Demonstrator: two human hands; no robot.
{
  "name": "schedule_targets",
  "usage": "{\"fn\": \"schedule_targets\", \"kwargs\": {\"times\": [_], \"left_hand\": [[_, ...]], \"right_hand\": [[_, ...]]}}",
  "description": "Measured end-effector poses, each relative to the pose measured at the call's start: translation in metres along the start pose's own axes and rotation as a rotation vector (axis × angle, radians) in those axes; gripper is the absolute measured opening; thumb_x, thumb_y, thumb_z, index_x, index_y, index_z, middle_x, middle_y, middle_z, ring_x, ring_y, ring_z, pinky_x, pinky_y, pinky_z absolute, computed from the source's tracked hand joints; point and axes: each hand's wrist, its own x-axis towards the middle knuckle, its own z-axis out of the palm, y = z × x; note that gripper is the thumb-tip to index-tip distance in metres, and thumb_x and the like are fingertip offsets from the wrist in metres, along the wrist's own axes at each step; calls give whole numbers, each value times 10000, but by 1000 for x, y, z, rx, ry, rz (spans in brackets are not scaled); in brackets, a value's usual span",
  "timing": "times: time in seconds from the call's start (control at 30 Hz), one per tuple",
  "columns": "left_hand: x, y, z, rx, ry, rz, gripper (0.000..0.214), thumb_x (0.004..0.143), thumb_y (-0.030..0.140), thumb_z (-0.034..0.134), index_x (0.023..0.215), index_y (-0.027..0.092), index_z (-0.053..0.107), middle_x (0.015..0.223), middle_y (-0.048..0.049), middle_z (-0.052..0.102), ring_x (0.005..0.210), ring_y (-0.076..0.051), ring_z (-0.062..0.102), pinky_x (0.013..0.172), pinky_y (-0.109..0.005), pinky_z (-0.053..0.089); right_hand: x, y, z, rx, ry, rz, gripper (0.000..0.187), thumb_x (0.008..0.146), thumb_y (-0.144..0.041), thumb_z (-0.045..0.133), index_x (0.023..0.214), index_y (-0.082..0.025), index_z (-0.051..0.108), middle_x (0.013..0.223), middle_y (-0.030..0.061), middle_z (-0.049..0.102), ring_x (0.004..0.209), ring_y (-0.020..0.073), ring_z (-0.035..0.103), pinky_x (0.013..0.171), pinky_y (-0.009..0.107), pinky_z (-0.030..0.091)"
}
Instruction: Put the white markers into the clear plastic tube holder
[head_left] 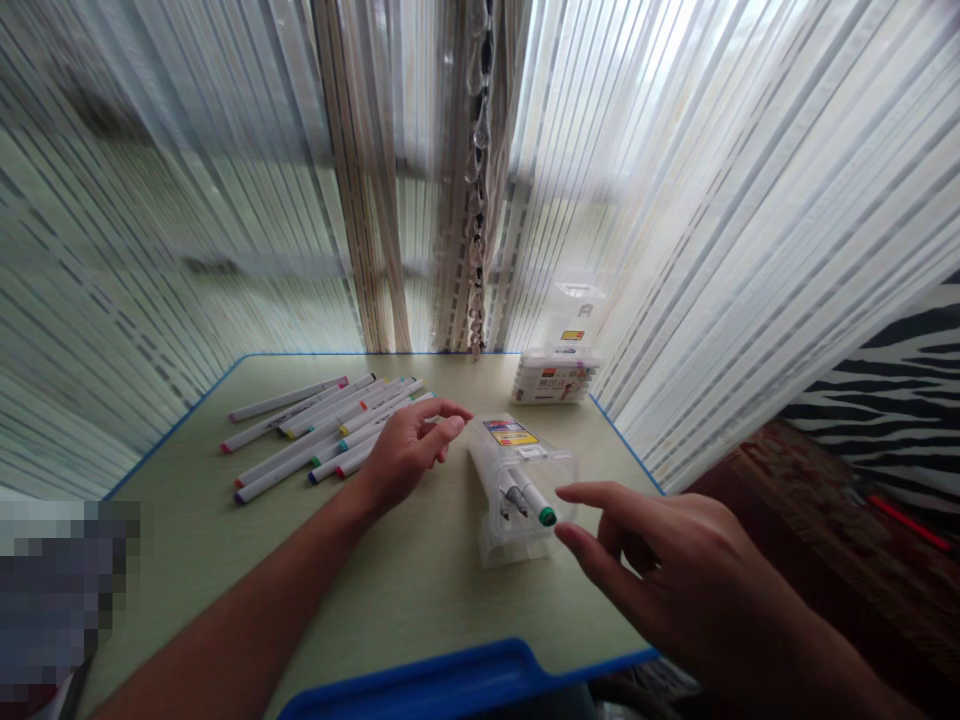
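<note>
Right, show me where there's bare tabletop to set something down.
Near patch: tabletop between the left forearm, clear marker case and blue front edge. Far patch: between the loose markers and white labelled box. Crowded: left of centre, with the markers and left hand, and the case's open end, beside the right hand.

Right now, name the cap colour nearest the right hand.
The cap is green, in the head view.

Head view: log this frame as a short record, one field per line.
Left hand: nothing visibly held; fingertips close to the far end of the clear box, contact unclear
Right hand: empty; thumb and forefinger parted near the green-capped marker
Clear box: on the table, open end toward the person, markers inside
Loose markers: piled left of the box
Second case: far right of the table
</note>
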Motion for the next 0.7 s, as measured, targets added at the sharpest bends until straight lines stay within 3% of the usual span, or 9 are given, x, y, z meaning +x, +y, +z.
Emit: {"fn": "schedule_targets", "kwargs": {"times": [0.2,0.3,0.43,0.5,0.7], "left_hand": [[1,-2,-1,11,9,-6,366,857,441,567,985,117,681,552,22,526,519,-122,474,495,-233,364],[2,-4,-2,22,26,11,348,859,425,570,971,117,687,559,22,528,514,-115,468,500,-232,370],[5,-6,-7,59,106,53,314,844,400,596,926,114,697,609,0,580,522,-114,491,498,-232,385],[6,-7,-10,83,153,68,307,841,400,601,892,113,699,682,-27,629,521,-109,495,490,-232,384],[7,-9,-14,213,186,97,314,848,409,589,822,119,705,611,-16,610,494,-109,478,476,-228,347]], "right_hand": [[31,13,-19,109,274,115,233,888,-292,606,691,-183,663,457,-33,565,379,82,464,443,217,385],[66,29,-14,393,260,136,303,890,-349,607,651,-163,622,468,-19,571,405,82,482,418,205,359],[114,54,13,720,226,151,357,846,-437,648,651,-140,615,442,-35,529,372,60,427,389,189,321],[129,65,33,780,231,193,368,845,-440,641,636,-140,598,447,-32,530,376,58,425,395,187,321],[130,86,76,683,229,208,401,885,-436,581,609,-146,581,535,16,608,437,73,467,448,199,351]]}}
